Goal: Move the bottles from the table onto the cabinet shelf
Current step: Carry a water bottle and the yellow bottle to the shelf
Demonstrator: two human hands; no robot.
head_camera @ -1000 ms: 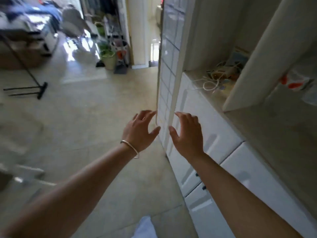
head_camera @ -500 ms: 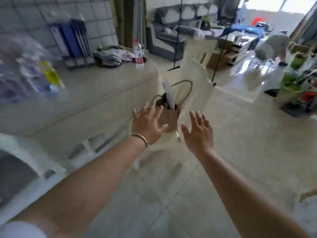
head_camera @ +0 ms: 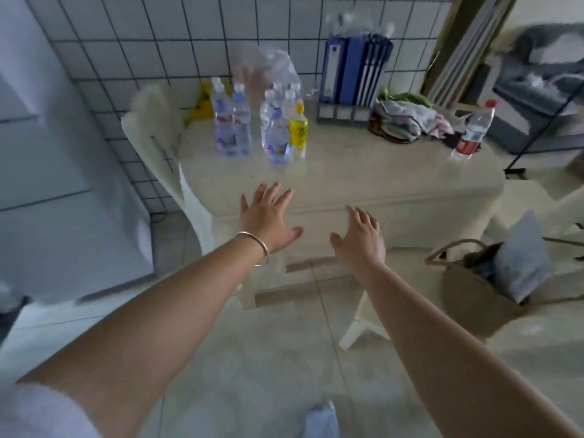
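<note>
Several clear water bottles (head_camera: 232,124) with blue labels stand grouped at the back left of the cream table (head_camera: 395,181), with a yellow-labelled bottle (head_camera: 298,131) among them. One red-capped bottle (head_camera: 474,131) stands alone at the table's right end. My left hand (head_camera: 268,216), wearing a thin bangle, hovers open over the table's front edge, short of the bottles. My right hand (head_camera: 361,238) is open beside it, in front of the table. Neither hand holds anything. The cabinet shelf is out of view.
A blue file holder (head_camera: 354,71) and a clear plastic bag (head_camera: 271,67) stand against the tiled wall. Crumpled cloth (head_camera: 407,121) lies mid-right on the table. A white chair (head_camera: 158,131) stands at the table's left, and a woven bag (head_camera: 474,279) sits on another chair at the right.
My view has swung from the white cabinet, across the room, to the table with the bottles. Both hands stayed open and empty and now reach toward the table.
</note>
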